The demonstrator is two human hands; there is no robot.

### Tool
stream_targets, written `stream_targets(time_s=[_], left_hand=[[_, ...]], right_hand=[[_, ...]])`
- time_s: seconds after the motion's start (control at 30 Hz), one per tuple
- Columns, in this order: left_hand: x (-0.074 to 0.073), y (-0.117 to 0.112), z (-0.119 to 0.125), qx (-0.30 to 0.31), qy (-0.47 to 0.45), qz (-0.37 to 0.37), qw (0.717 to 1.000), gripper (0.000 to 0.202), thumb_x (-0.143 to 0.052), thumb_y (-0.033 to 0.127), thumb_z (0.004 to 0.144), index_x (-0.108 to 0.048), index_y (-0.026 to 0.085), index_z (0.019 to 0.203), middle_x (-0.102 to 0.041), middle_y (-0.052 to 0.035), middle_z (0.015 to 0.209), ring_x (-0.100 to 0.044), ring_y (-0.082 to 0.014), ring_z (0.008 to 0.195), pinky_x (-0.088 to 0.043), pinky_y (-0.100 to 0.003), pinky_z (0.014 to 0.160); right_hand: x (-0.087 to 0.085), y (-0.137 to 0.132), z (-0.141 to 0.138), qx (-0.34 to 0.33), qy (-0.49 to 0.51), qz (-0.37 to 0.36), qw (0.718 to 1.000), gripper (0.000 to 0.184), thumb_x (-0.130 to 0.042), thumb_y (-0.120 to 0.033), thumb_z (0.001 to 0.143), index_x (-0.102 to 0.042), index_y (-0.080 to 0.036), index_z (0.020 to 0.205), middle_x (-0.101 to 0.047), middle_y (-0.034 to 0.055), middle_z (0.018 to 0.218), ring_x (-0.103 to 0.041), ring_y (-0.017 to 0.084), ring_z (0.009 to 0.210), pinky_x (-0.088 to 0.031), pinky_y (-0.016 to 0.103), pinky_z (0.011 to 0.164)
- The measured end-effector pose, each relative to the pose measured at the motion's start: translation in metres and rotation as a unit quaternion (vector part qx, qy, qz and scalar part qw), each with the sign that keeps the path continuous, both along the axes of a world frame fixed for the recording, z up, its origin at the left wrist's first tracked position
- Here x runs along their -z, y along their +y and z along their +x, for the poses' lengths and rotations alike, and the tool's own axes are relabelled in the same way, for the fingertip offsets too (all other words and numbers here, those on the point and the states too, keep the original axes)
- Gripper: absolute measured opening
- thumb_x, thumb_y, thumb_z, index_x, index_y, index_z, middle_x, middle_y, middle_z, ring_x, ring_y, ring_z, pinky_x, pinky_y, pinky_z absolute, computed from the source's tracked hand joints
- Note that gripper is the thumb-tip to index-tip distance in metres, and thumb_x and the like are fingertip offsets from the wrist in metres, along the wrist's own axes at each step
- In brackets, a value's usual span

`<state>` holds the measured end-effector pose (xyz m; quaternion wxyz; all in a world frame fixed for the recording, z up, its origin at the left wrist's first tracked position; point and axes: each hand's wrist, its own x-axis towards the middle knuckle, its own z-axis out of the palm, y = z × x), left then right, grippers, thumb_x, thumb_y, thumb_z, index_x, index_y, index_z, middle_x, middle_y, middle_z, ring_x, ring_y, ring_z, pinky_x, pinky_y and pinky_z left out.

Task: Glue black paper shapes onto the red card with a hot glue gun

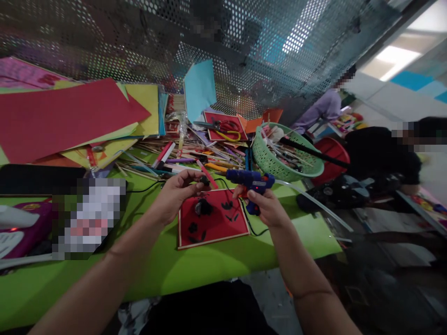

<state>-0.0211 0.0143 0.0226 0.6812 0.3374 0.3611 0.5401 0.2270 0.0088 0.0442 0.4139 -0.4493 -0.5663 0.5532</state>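
Note:
My right hand (265,204) grips a blue glue gun (256,181), a clear glue stick (307,195) trailing from its back end. The gun's nozzle points left, toward my left hand (183,190). Between the thumb and fingertips of that hand is a small dark piece (204,179), too small to make out exactly. Beneath both hands lies a red panel (216,232) with a pale wooden border. Black flower and leaf shapes (193,227) are on it, along with a raised dark clump (203,207) near its middle.
A green basket (289,163) full of tools stands behind the glue gun. Sticks, markers and scissors (226,130) are heaped at the back, beside stacked coloured paper (63,116). A purple box (31,223) and a dark phone-like slab (42,179) sit left. Another person (380,158) is at right.

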Motion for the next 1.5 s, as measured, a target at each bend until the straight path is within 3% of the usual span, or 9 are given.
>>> stream_targets(time_s=[0.17, 0.63, 1.5], left_hand=[[0.003, -0.001, 0.004, 0.032, -0.007, -0.006, 0.999, 0.033, -0.086, 0.022, 0.065, -0.071, 0.017, 0.093, -0.069, -0.0007, 0.086, -0.07, -0.0136, 0.074, -0.057, -0.024, 0.07], [0.005, 0.0, 0.003, 0.04, -0.009, -0.012, 0.999, 0.029, -0.086, 0.021, 0.067, -0.075, 0.017, 0.094, -0.071, -0.0017, 0.082, -0.066, -0.01, 0.071, -0.054, -0.02, 0.07], [0.006, 0.0, 0.005, 0.038, -0.009, -0.015, 0.999, 0.031, -0.086, 0.023, 0.066, -0.075, 0.015, 0.094, -0.07, -0.0024, 0.08, -0.066, -0.0112, 0.068, -0.054, -0.023, 0.069]], right_hand=[[0.01, -0.002, 0.006, 0.006, -0.044, 0.007, 0.999, 0.032, -0.074, -0.055, 0.078, -0.075, -0.023, 0.084, -0.073, 0.0057, 0.086, -0.065, 0.022, 0.084, -0.052, 0.036, 0.083], [0.009, -0.005, 0.002, -0.004, -0.092, 0.0, 0.996, 0.033, -0.078, -0.054, 0.072, -0.076, -0.022, 0.081, -0.071, 0.0033, 0.084, -0.064, 0.021, 0.084, -0.052, 0.033, 0.083], [0.01, -0.002, 0.003, 0.013, -0.133, 0.017, 0.991, 0.035, -0.077, -0.056, 0.072, -0.076, -0.022, 0.08, -0.073, 0.0036, 0.081, -0.067, 0.022, 0.081, -0.054, 0.035, 0.083]])
